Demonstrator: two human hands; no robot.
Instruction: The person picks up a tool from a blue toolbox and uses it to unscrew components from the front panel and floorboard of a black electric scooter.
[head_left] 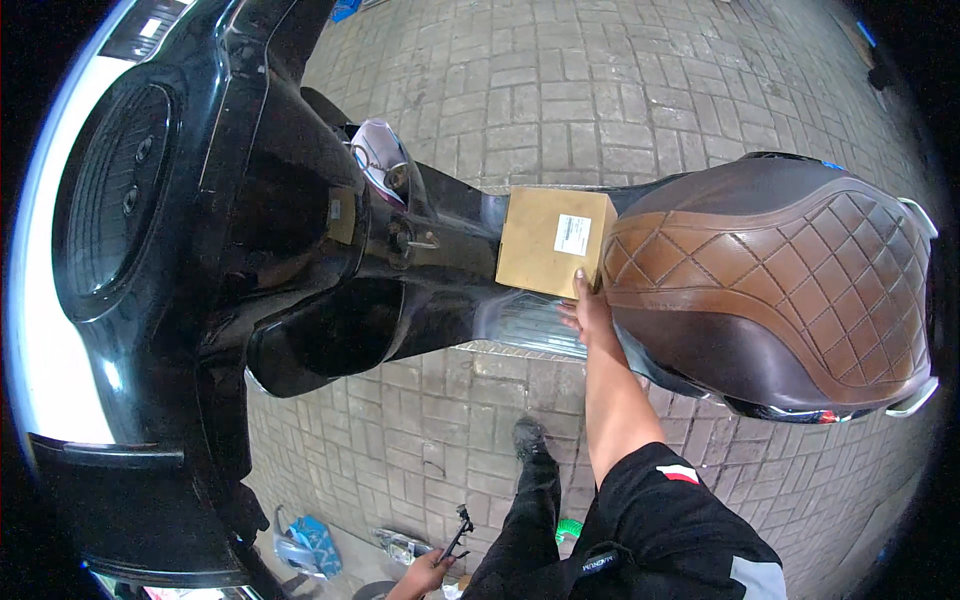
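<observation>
My right hand [588,308] grasps the closed cardboard box [540,240] by its near edge, not yet released. It's over the scooter footboard [530,322], at the edge by the brown seat [770,285]; whether resting, I can't tell. My left hand [425,574] clasps a black tool [459,532].

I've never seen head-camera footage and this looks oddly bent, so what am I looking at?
There's no robot here, just the two bare hands of the person wearing the camera. The picture comes from the left of two fisheye cameras on their head, looking down, so straight edges curve. A black scooter with a brown quilted seat stands on paved ground. A cardboard box is over its footboard, beside the seat. The right hand touches the box; whether it bears any weight I can't tell. Low in view, the left hand holds a thin black object.
</observation>
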